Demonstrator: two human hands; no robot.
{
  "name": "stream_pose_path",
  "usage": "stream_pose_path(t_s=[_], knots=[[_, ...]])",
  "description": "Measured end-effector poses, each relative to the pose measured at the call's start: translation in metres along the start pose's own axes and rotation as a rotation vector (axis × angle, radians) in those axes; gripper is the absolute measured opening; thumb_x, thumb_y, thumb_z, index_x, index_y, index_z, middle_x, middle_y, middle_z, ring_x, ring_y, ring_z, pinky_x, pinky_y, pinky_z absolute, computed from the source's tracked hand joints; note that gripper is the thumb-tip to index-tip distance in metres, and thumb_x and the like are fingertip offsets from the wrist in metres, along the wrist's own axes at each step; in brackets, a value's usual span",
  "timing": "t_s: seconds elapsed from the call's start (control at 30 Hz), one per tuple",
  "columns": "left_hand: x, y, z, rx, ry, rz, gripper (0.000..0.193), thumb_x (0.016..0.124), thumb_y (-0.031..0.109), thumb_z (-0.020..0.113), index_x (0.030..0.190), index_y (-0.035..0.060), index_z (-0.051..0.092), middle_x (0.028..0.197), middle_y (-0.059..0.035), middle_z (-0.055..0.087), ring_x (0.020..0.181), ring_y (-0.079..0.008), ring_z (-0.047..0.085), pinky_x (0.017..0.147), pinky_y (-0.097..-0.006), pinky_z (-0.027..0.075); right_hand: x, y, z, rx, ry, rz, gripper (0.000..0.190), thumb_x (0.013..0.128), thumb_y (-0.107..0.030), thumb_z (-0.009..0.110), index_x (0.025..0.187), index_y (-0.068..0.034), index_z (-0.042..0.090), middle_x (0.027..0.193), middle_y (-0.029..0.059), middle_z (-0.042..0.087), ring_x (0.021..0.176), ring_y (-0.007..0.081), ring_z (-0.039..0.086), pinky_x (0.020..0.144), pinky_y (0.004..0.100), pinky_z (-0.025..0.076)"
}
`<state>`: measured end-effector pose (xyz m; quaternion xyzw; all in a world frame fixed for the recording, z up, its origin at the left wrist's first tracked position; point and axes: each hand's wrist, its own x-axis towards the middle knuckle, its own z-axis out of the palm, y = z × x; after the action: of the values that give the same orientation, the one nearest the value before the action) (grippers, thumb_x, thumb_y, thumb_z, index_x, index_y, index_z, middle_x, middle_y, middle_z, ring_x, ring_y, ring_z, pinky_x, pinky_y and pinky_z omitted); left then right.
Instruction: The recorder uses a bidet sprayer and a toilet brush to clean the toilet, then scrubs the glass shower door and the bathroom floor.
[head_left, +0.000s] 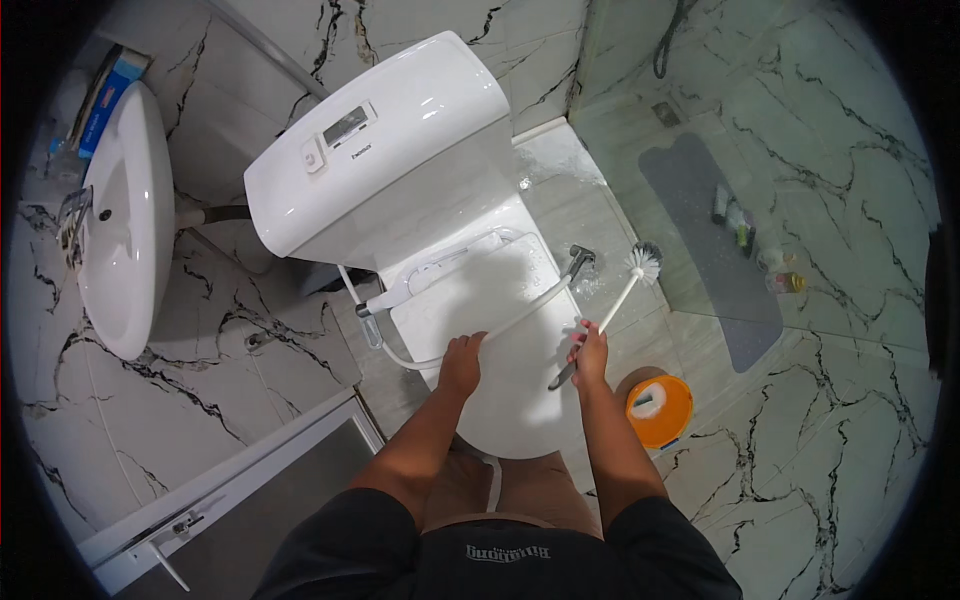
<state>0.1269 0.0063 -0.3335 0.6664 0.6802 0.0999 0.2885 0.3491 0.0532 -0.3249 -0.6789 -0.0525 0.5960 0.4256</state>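
Observation:
A white toilet with its lid (517, 390) down lies before me, the lid wet near the hinge. My left hand (463, 365) grips a white flexible hose (525, 309) that crosses the lid; its dark spray head (580, 261) hangs past the lid's right edge, above the wet floor. My right hand (591, 354) is closed on the handle of a white toilet brush (619, 301), whose grey handle end shows below the hand. The bristle head points up and away to the right, over the floor. An orange bucket (679, 409) with white foam stands right of my right forearm.
Behind the lid is a large white water tank (397, 142). A washbasin (142, 225) is on the left wall, and a white door frame (225, 469) at lower left. Behind a glass panel at right lie a grey mat (690, 217) and several bottles (742, 232). Foamy water wets the floor.

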Motion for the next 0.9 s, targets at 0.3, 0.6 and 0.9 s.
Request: stream_pose_path(t_s=[0.3,0.6,0.9], knots=[[0.003,0.013,-0.009,0.005,0.035,0.020,0.049,0.070,0.001,0.051,0.118,0.0062,0.042,0.097,-0.0149,0.047,0.093,-0.0316,0.044,0.082,-0.0408,0.037,-0.044,0.036,0.010,-0.502,-0.337,-0.224,0.021,0.085,-0.019,0.047,0.101,-0.007,0.054,0.057,0.0014,0.045,0.050,0.0100,0.042,0.048,0.0256,0.036],[-0.019,0.064,-0.035,0.041,0.098,-0.013,0.065,0.067,0.005,0.056,0.127,0.0062,0.029,0.119,-0.0183,0.035,0.117,-0.0345,0.029,0.100,-0.0498,0.016,-0.060,0.004,0.005,-0.265,-0.381,-0.110,0.031,0.082,-0.010,0.044,0.113,-0.012,0.044,0.057,-0.0012,0.043,0.045,0.0063,0.041,0.043,0.0225,0.035],[-0.014,0.121,0.006,-0.066,-0.300,0.338,0.062,0.071,0.006,0.053,0.128,0.0095,0.029,0.125,-0.0214,0.029,0.117,-0.0377,0.027,0.099,-0.0509,0.021,-0.054,-0.004,-0.145,-0.083,0.074,-0.110,0.037,0.076,-0.009,0.041,0.113,-0.009,0.041,0.062,0.0013,0.041,0.042,0.0081,0.038,0.035,0.0219,0.032]])
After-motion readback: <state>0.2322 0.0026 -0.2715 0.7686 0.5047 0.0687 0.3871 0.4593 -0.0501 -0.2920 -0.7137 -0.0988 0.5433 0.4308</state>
